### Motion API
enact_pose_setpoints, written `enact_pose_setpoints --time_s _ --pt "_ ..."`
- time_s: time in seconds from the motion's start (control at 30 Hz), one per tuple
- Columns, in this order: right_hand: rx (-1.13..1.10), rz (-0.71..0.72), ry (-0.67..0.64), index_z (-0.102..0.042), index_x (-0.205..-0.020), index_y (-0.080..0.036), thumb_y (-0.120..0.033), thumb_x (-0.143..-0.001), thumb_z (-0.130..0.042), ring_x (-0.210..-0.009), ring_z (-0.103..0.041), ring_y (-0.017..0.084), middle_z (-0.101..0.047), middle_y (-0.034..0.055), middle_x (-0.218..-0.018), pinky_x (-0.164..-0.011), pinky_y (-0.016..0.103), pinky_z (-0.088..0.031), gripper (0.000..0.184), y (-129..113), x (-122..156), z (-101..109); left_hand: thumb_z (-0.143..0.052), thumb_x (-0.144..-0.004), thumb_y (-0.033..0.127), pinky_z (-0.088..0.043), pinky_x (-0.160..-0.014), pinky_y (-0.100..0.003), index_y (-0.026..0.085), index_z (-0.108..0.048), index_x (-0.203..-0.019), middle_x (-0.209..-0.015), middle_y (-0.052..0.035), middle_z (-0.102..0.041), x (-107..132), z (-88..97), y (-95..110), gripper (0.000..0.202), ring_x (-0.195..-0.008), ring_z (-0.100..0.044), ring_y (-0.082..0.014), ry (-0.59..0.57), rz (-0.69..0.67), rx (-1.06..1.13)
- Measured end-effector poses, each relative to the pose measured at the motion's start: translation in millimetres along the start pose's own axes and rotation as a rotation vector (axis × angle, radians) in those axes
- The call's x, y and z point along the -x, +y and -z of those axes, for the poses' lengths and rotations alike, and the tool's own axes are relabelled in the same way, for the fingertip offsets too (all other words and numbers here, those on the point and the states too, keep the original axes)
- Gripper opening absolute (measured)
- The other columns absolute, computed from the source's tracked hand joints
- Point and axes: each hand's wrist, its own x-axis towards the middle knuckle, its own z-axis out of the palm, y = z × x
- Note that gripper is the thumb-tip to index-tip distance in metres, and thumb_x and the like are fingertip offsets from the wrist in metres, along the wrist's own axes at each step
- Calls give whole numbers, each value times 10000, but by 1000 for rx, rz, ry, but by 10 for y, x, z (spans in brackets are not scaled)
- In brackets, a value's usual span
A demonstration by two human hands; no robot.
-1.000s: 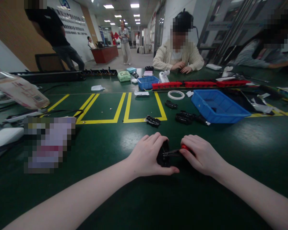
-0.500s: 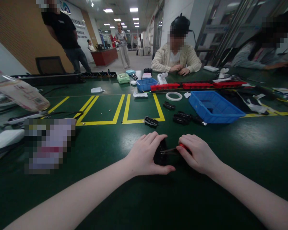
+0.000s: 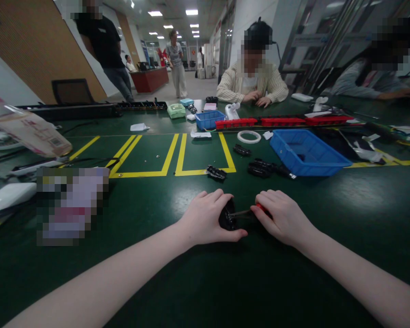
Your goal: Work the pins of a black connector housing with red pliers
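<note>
My left hand (image 3: pixel 207 217) is closed around a small black plastic part (image 3: pixel 227 219), with the thumb stretched along its near side. Much of that part is hidden by the palm and fingers. In my right hand (image 3: pixel 283 217) is a pair of red-handled pliers (image 3: pixel 242 213), its long thin metal jaws pointing left. The tips meet the black part at its right side; whether they grip anything there I cannot tell. Just beyond the hands lie a loose black part (image 3: pixel 216 173) and a cluster of black pieces (image 3: pixel 259 167).
A blue bin (image 3: pixel 328 166) stands right of the black pieces, near a white ring (image 3: pixel 248 136). Red strips (image 3: pixel 283 121) lie farther back, beside a small blue basket (image 3: pixel 210 121). A bottle (image 3: pixel 37 130) is at left. A person (image 3: pixel 253 82) sits opposite.
Both hands keep their hold, and the black part and plier tips have shifted slightly. The whole view has moved a little to the right.
</note>
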Motion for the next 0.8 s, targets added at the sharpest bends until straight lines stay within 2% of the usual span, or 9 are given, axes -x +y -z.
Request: enact_pose_setpoints --time_s 0.33,0.6,0.8 --pt "-51 -69 -35 -457 -677 -195 -379 -934 -334 -602 -439 150 -532 33 -654 -579 299 -315 339 0 -10 11 -641 -701 617 -461 -808 -392 152 -456 -1222 -1051 -81 -564 -6 -1 27 722 -956 -538 -253 49 21 -17" --pt "-25 -39 -44 -461 -686 -187 -372 -939 -314 -612 -434 155 -527 37 -664 -592 309 -314 347 -6 -3 8 -597 -710 663 -439 -805 -388 132 -510 -1171 -1021 -74 -598 2 -2 8 709 -911 -566 -239 5 19 -13" --pt "-30 -50 -51 -468 -692 -184 -375 -939 -310 -614 -437 158 -524 37 -664 -590 308 -314 349 -1 0 11 -603 -720 645 -440 -790 -376 132 -494 -1179 -1023 -68 -587 6 5 9 697 -897 -568 -230 2 15 -4"
